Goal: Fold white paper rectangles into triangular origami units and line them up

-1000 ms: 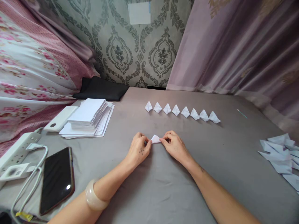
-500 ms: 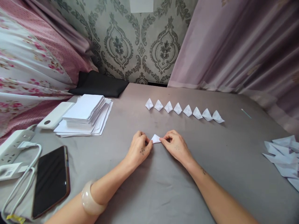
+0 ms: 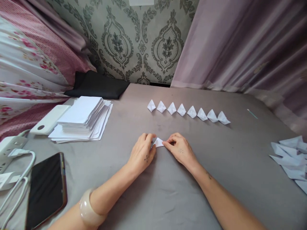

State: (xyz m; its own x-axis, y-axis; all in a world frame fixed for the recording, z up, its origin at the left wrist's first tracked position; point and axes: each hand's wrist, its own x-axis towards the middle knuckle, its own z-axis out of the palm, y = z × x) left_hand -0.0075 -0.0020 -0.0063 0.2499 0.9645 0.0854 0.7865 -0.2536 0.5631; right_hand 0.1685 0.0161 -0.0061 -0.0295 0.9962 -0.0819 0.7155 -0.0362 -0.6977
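Note:
A small piece of folded white paper point(image 3: 158, 142) lies between my hands, its top coming to a point like a little triangle. My right hand point(image 3: 181, 148) pinches its right corner between thumb and fingertips. At the left corner, my left hand point(image 3: 143, 153) has its index finger and thumb apart around the paper's edge. Whether the left fingertips touch the paper I cannot tell. Beyond the hands stands a slanting row of several folded paper boats point(image 3: 181, 110), all white and pointed.
Left of me are a stack of white paper point(image 3: 80, 110), a white box-shaped device point(image 3: 50, 119), a phone point(image 3: 45, 191) and a power strip point(image 3: 11, 148) with cables. More folded papers point(image 3: 291, 156) lie at the right edge. A thin stick point(image 3: 252, 113) lies far right.
My left hand has loosened its pinch; its index finger is lifted away from the thumb. The right hand keeps its hold. The view has shifted slightly.

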